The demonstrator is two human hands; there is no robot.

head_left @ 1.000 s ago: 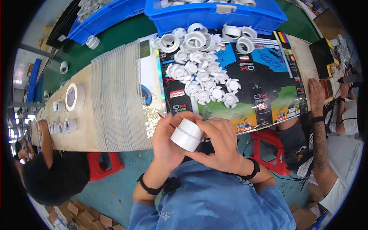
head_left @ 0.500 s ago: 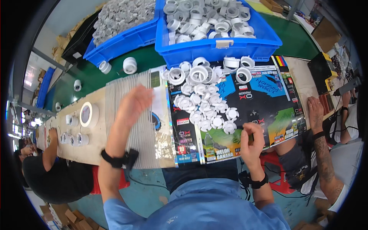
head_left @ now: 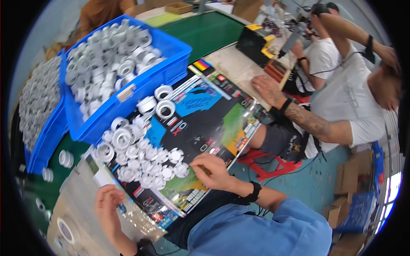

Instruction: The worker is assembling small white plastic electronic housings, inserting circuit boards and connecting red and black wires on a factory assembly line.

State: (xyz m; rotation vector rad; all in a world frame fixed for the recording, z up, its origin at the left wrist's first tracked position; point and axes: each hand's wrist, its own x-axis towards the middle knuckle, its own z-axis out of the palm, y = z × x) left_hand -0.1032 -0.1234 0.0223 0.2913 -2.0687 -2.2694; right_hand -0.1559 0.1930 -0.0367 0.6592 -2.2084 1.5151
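My right hand (head_left: 212,171) is here at the edge of the white finned caps (head_left: 147,164), fingers loosely bent and apart, nothing seen between them; whether a fingertip touches the nearest cap, I can't tell. My left hand (head_left: 109,207) is half-open too, no part seen in it, over the near-left edge of the printed sheet (head_left: 200,123). A second ago both my hands were around a white cylinder; now two white cylinders (head_left: 65,158) sit on the green surface (head_left: 200,32), one of them probably mine, so my hands look free. And my view has swung right: the blue bin (head_left: 168,74) sits further left, and the white rings (head_left: 165,109) lie between it and the caps.
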